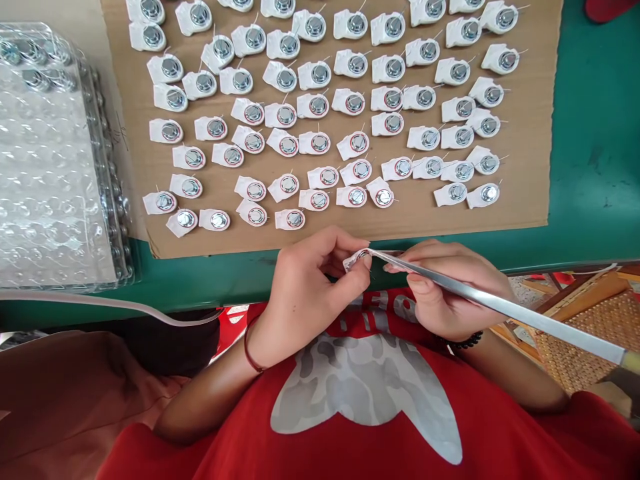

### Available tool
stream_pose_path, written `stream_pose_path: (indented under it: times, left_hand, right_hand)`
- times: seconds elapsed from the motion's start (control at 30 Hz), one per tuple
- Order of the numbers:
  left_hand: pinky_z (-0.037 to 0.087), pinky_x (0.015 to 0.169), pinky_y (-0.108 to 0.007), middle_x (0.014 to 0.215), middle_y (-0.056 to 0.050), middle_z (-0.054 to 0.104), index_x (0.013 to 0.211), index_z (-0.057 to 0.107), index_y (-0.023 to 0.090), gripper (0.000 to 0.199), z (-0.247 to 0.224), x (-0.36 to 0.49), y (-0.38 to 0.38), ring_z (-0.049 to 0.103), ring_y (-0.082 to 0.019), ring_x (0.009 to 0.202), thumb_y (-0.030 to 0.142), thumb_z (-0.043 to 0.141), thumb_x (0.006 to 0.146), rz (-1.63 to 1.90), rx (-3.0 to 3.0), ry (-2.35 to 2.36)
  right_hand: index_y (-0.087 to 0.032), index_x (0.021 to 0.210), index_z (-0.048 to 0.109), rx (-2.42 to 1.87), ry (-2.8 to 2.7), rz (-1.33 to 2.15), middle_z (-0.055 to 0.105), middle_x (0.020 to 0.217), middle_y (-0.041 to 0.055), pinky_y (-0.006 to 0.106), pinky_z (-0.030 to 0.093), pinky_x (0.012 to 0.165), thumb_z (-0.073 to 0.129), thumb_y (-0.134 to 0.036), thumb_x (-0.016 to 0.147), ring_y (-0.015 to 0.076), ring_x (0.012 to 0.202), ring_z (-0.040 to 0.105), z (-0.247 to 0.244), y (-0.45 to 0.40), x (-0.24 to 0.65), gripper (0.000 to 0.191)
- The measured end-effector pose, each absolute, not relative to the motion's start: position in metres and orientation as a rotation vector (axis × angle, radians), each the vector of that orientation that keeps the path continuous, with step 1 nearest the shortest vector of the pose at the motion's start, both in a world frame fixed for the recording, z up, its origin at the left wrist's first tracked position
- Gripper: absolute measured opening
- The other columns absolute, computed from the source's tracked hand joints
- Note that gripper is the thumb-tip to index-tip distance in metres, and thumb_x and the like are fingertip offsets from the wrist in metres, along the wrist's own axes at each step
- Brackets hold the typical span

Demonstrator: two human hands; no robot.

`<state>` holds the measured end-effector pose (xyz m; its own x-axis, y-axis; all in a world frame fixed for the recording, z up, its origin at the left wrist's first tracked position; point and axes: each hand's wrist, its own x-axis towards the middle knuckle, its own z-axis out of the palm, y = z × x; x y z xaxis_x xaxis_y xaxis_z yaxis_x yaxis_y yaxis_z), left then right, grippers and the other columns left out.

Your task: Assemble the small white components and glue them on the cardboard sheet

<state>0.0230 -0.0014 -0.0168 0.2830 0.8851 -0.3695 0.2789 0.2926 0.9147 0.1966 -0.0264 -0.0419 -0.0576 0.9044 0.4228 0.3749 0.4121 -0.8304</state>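
Between the thumb and fingers of my left hand (320, 283) is a small white piece with a round metal part (356, 257), partly covered by the fingertips. My right hand (450, 287) is closed around long silver tweezers (475, 293). Their narrow tip meets the small piece beside my left fingertips, and the far end runs out toward the right edge of the view. Both hands are close together in front of my chest, just short of the cardboard's near edge.
Many similar white pieces with round metal discs (314, 142) lie in loose rows on a brown cardboard sheet (415, 213). Clear plastic blister trays (45, 167) are stacked at left on the green table (590, 147). A pale cable (125, 303) runs along the near left edge.
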Motion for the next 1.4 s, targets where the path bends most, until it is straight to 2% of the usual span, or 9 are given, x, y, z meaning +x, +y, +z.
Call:
stream_pose_path:
  times: [0.67, 1.0, 1.07, 1.17, 1.4]
  left_hand:
    - [0.046, 0.052, -0.018, 0.067, 0.003, 0.061, 0.086, 0.06, 0.017, 0.008, -0.0183, 0.0227, -0.0024, 0.057, -0.008, 0.057, 0.021, 0.06, 0.079, 0.591, 1.307, 1.268]
    - [0.045, 0.052, -0.017, 0.068, 0.003, 0.061, 0.087, 0.06, 0.017, 0.009, -0.0177, 0.0221, -0.0025, 0.056, -0.008, 0.058, 0.019, 0.061, 0.078, 0.588, 1.32, 1.251]
    - [0.044, 0.052, -0.016, 0.067, 0.003, 0.06, 0.086, 0.06, 0.017, 0.009, -0.0178, 0.0221, -0.003, 0.055, -0.008, 0.057, 0.019, 0.061, 0.078, 0.584, 1.318, 1.257]
    - [0.045, 0.052, -0.016, 0.067, 0.003, 0.061, 0.087, 0.06, 0.017, 0.009, -0.0183, 0.0221, -0.0035, 0.056, -0.008, 0.057, 0.02, 0.061, 0.078, 0.586, 1.302, 1.261]
    - [0.048, 0.056, -0.018, 0.069, 0.002, 0.063, 0.088, 0.06, 0.017, 0.01, -0.0183, 0.0222, -0.0022, 0.06, -0.01, 0.06, 0.022, 0.061, 0.079, 0.582, 1.269, 1.253]
  right_hand:
    - [-0.014, 0.083, 0.059, -1.149, -1.719, 0.55, 0.064, 0.075, 0.0045, 0.027, 0.054, 0.06, 0.062, -0.011, 0.076, 0.015, 0.072, 0.063, -0.0395, -0.0253, 0.19, 0.008]
    - [-0.014, 0.085, 0.06, -1.044, -1.732, 0.601, 0.065, 0.082, 0.0041, 0.027, 0.056, 0.064, 0.06, -0.01, 0.076, 0.0153, 0.077, 0.065, -0.0447, -0.024, 0.1965, 0.01]
    - [-0.016, 0.081, 0.06, -1.041, -1.687, 0.559, 0.065, 0.077, 0.0024, 0.027, 0.057, 0.062, 0.057, -0.013, 0.079, 0.0149, 0.073, 0.065, -0.0456, -0.0228, 0.1973, 0.005]
    - [-0.018, 0.075, 0.061, -1.045, -1.604, 0.482, 0.064, 0.067, 0.0006, 0.027, 0.057, 0.058, 0.053, -0.016, 0.081, 0.0139, 0.064, 0.063, -0.0464, -0.0213, 0.1973, 0.01]
    - [-0.015, 0.075, 0.061, -1.03, -1.601, 0.523, 0.064, 0.068, 0.0031, 0.028, 0.058, 0.057, 0.055, -0.012, 0.078, 0.015, 0.065, 0.063, -0.0459, -0.0224, 0.1967, 0.007]
